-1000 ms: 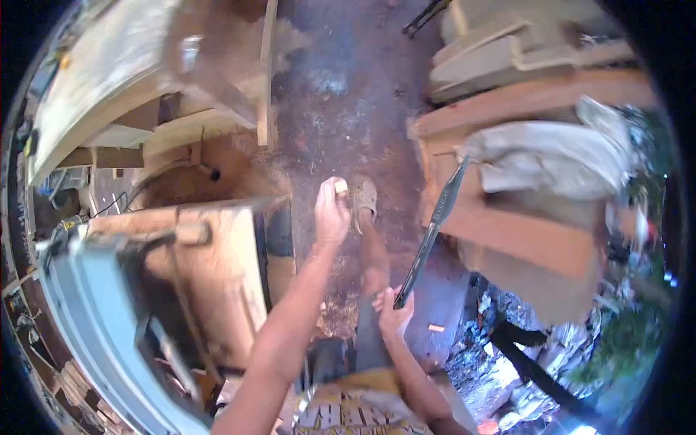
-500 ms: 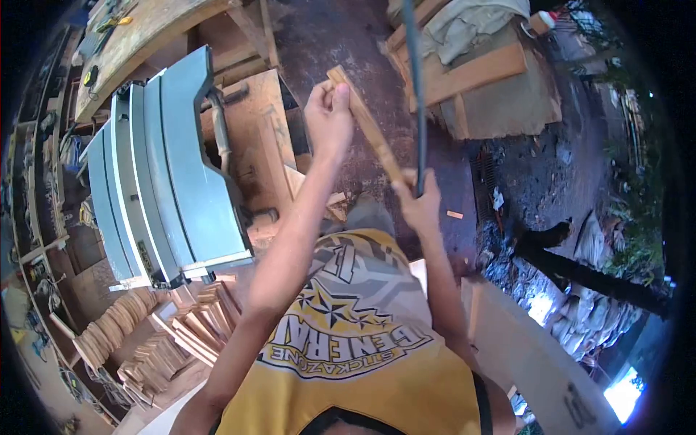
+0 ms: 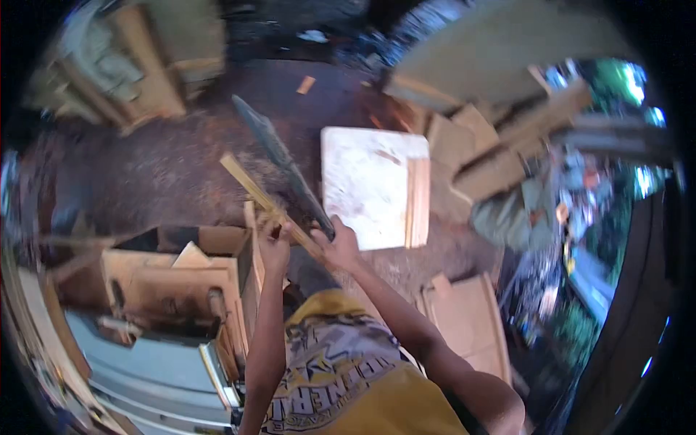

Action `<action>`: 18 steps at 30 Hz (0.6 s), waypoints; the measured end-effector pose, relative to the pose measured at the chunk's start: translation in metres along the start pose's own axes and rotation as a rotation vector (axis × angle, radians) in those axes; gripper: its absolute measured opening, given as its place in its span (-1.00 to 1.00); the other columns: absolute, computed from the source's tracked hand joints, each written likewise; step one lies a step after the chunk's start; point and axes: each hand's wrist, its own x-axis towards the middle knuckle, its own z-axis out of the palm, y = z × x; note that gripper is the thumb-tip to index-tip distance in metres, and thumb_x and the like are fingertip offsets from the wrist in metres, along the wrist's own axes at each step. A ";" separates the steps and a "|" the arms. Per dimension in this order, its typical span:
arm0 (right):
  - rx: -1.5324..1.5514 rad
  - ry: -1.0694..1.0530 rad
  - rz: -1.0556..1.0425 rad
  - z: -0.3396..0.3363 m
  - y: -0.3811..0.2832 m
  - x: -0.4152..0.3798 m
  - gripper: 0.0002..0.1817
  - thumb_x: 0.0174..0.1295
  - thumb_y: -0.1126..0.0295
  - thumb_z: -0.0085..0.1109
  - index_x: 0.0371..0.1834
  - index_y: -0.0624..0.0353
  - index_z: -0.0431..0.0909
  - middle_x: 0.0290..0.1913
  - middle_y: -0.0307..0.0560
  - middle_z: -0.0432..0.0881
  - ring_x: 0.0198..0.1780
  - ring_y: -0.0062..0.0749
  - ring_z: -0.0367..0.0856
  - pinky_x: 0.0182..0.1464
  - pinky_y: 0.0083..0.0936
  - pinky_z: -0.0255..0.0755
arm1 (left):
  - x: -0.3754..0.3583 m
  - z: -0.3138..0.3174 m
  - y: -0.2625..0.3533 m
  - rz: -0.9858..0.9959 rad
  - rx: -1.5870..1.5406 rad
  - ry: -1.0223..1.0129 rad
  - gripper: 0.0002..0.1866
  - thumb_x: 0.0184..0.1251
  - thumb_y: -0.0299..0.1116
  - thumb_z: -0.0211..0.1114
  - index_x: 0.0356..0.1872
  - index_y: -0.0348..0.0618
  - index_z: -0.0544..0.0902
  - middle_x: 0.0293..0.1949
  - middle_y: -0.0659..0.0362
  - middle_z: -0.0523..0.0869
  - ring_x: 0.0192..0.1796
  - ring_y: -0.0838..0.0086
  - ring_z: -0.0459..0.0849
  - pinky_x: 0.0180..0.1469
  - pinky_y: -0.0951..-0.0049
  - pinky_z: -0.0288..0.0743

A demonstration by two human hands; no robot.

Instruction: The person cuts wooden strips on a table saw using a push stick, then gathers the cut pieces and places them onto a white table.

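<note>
**Wood strip and long blade held together above the dirt floor**

Wooden and pale, the thin strip (image 3: pixel 264 196) slants up to the left from your hands, its near end caught between them. Your left hand (image 3: pixel 275 245) has its fingers curled shut around the strip's lower part, just left of your right hand (image 3: pixel 339 246); the two hands are almost touching. Your right hand's fingers are wrapped tight around the handle of a long dark blade (image 3: pixel 279 159), which runs up and to the left, lying just right of the strip and crossing close over it near the hands.

Beyond your hands, a pale square board (image 3: pixel 366 185) lies flat on the reddish-brown dirt floor (image 3: pixel 159 170), with a narrower wooden slat (image 3: pixel 417 203) resting along its right edge. On the near left stands a wooden box (image 3: pixel 174 279) with loose offcuts inside, and nearer still is a grey-blue machine (image 3: pixel 156 370). More boards (image 3: pixel 471 145) are piled on the far right, though motion blur hides their detail. Your yellow printed shirt (image 3: pixel 348 384) fills the near middle.
</note>
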 end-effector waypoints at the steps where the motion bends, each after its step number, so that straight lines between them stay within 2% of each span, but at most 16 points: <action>1: -0.024 0.090 0.082 -0.014 0.040 -0.029 -0.52 0.24 0.06 0.25 -0.05 0.29 0.46 -0.30 0.36 0.64 -0.18 0.29 0.62 -0.15 -0.05 0.49 | -0.011 0.012 -0.045 -0.046 0.039 -0.085 -0.85 0.37 -0.46 0.26 -0.12 -0.29 0.63 -0.31 0.22 0.69 -0.27 0.58 0.61 -0.15 0.52 0.50; 3: -0.041 0.232 0.255 -0.039 0.123 -0.072 -0.59 0.26 0.11 0.23 -0.13 0.28 0.47 -0.36 0.33 0.63 -0.26 0.27 0.63 -0.23 -0.04 0.49 | -0.023 0.055 -0.092 -0.110 0.189 -0.119 -0.79 0.31 -0.47 0.31 -0.06 -0.29 0.65 -0.28 0.21 0.71 -0.23 0.54 0.64 -0.13 0.48 0.52; 4: -0.112 0.382 0.183 -0.057 0.164 -0.091 -0.63 0.27 0.13 0.22 -0.20 0.28 0.48 -0.37 0.31 0.63 -0.28 0.25 0.63 -0.25 -0.05 0.49 | -0.029 0.082 -0.118 -0.126 0.260 -0.121 -0.75 0.28 -0.48 0.33 -0.04 -0.28 0.66 -0.27 0.21 0.71 -0.21 0.53 0.66 -0.13 0.46 0.54; 5: -0.138 0.415 0.329 -0.075 0.196 -0.110 -0.68 0.25 0.20 0.27 -0.22 0.26 0.51 -0.39 0.21 0.63 -0.33 0.04 0.63 -0.27 -0.19 0.49 | -0.032 0.098 -0.146 -0.011 0.278 -0.185 -0.69 0.20 -0.44 0.40 -0.02 -0.28 0.66 -0.27 0.13 0.74 -0.23 0.44 0.70 -0.14 0.44 0.55; 6: -0.161 0.445 0.469 -0.091 0.213 -0.121 -0.74 0.23 0.28 0.31 -0.24 0.25 0.54 -0.42 0.11 0.63 -0.38 -0.18 0.64 -0.30 -0.32 0.49 | -0.031 0.109 -0.167 -0.079 0.453 -0.241 -0.66 0.17 -0.43 0.43 -0.02 -0.27 0.67 -0.28 0.09 0.75 -0.24 0.40 0.72 -0.15 0.41 0.57; 7: -0.147 0.513 0.478 -0.102 0.248 -0.134 -0.74 0.23 0.27 0.31 -0.24 0.25 0.53 -0.41 0.12 0.64 -0.36 -0.17 0.64 -0.28 -0.31 0.49 | -0.026 0.124 -0.185 -0.126 0.634 -0.290 -0.64 0.13 -0.41 0.45 -0.02 -0.26 0.67 -0.29 0.05 0.76 -0.25 0.36 0.74 -0.15 0.38 0.58; 8: -0.136 0.589 0.475 -0.111 0.282 -0.141 -0.74 0.23 0.27 0.30 -0.24 0.25 0.52 -0.40 0.13 0.64 -0.35 -0.15 0.65 -0.26 -0.31 0.49 | -0.021 0.145 -0.187 -0.135 0.651 -0.281 -0.63 0.13 -0.39 0.45 -0.02 -0.25 0.67 -0.31 0.03 0.76 -0.26 0.34 0.74 -0.17 0.36 0.59; 11: -0.171 0.631 0.530 -0.142 0.352 -0.143 -0.75 0.27 0.26 0.22 -0.24 0.25 0.51 -0.37 0.22 0.64 -0.32 0.01 0.65 -0.23 -0.25 0.50 | -0.026 0.207 -0.206 -0.152 0.692 -0.244 -0.62 0.12 -0.36 0.45 -0.01 -0.22 0.68 -0.36 0.02 0.76 -0.30 0.32 0.75 -0.20 0.31 0.59; 14: -0.238 0.563 0.726 -0.185 0.363 -0.098 -0.75 0.22 0.29 0.22 -0.28 0.29 0.52 -0.37 0.31 0.62 -0.24 0.26 0.61 -0.18 -0.05 0.45 | 0.005 0.265 -0.251 -0.092 0.764 -0.211 -0.65 0.14 -0.32 0.41 -0.03 -0.18 0.70 -0.38 0.04 0.77 -0.34 0.31 0.76 -0.24 0.31 0.59; 16: -0.033 0.571 0.621 -0.199 0.411 -0.055 -0.72 0.23 0.28 0.20 -0.23 0.33 0.50 -0.32 0.36 0.59 -0.19 0.28 0.59 -0.12 -0.02 0.43 | 0.035 0.297 -0.279 -0.057 0.785 -0.213 -0.63 0.12 -0.31 0.43 -0.03 -0.18 0.70 -0.40 0.03 0.77 -0.36 0.30 0.76 -0.25 0.31 0.59; 18: -0.112 0.531 0.513 -0.213 0.442 -0.015 -0.70 0.24 0.29 0.17 -0.19 0.37 0.48 -0.22 0.37 0.55 -0.06 0.24 0.54 0.00 -0.06 0.40 | 0.058 0.327 -0.309 0.034 0.844 -0.184 -0.62 0.10 -0.29 0.44 -0.05 -0.20 0.70 -0.41 0.02 0.77 -0.38 0.28 0.76 -0.24 0.30 0.59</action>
